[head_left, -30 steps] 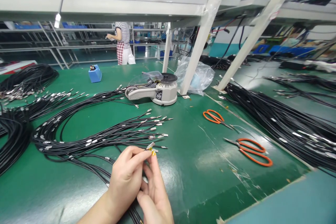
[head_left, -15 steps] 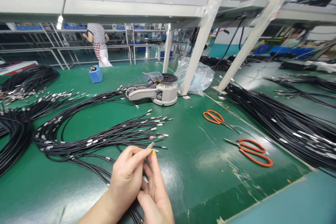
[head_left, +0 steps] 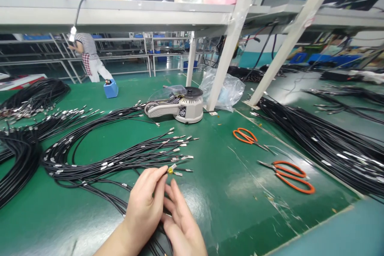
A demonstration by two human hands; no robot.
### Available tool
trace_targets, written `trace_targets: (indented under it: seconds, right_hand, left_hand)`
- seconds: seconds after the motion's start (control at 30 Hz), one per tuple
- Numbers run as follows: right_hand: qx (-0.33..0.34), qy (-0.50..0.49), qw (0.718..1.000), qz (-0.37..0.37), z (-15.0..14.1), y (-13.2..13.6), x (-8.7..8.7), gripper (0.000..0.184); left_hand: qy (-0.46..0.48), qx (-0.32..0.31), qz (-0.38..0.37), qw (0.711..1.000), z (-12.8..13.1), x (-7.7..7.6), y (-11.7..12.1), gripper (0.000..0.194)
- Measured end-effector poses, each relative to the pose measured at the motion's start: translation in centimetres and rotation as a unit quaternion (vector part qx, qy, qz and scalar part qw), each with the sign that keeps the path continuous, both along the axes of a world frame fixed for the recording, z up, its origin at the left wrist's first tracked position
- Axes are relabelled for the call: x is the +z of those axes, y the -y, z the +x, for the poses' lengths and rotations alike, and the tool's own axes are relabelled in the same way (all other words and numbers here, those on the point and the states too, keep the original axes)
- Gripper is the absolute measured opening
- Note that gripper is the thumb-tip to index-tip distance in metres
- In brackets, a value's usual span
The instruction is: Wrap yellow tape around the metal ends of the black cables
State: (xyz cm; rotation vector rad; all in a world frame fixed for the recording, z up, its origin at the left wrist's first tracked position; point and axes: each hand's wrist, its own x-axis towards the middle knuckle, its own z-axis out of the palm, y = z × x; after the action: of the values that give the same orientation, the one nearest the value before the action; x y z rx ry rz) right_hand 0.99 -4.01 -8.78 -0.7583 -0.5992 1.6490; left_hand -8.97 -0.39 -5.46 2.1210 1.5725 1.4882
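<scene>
Widest of all, the green tabletop (head_left: 234, 212) stretched away beneath the pale shelf frame (head_left: 120, 14), and behind its far edge, over on the left, stood a person (head_left: 88, 54) in a striped top. Big black cables everywhere! The right bundle (head_left: 318, 134) sprawled outside the tabletop's right edge, while the curved bundle (head_left: 90, 164) looped across its left half, loose metal tips spread toward the middle. Near the far edge, a clear plastic bag (head_left: 223, 90) sat crumpled around a post, with the grey machine (head_left: 189, 110) just to its left, black disc on top.

Down to the hands, at the middle of the near edge! The left hand (head_left: 146, 202) had a narrow grip, thumb and forefinger pinching just behind the cable end (head_left: 172, 167), which pointed away over the loose tips. The right hand (head_left: 184, 224) sat close beside it, forefinger extended and just apart from that end; whether its lower fingers held anything could not be told.

Two orange-handled scissors (head_left: 294, 177) (head_left: 247, 136) lay toward the right edge, and the blue holder (head_left: 111, 89) stood by the far left. Smallest of the lot, a yellow band (head_left: 171, 171) wrapped the held end.
</scene>
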Motion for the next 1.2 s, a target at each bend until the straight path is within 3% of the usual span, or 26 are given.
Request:
trace_targets:
  seconds: [0.17,0.37,0.8,1.2]
  right_hand:
    - [-0.004,0.133,0.991,-0.024,3.2,-1.8,2.5,0.029]
    - [0.007,0.235,0.972,0.028,3.2,-4.3,5.7,0.035]
    - [-0.01,0.283,0.956,0.072,2.8,-4.3,4.8,0.021]
    - [-0.051,0.385,0.908,0.154,2.2,-4.3,3.5,0.016]
  left_hand:
    - [-0.013,0.017,0.002,1.0,0.2,0.4,-0.2,0.016]
    - [-0.031,0.012,0.006,0.999,0.3,0.4,0.0,0.01]
    - [-0.015,-0.009,-0.036,0.999,0.2,0.9,0.1,0.012]
    - [0.054,0.01,-0.2,0.978,0.0,1.9,0.2,0.018]
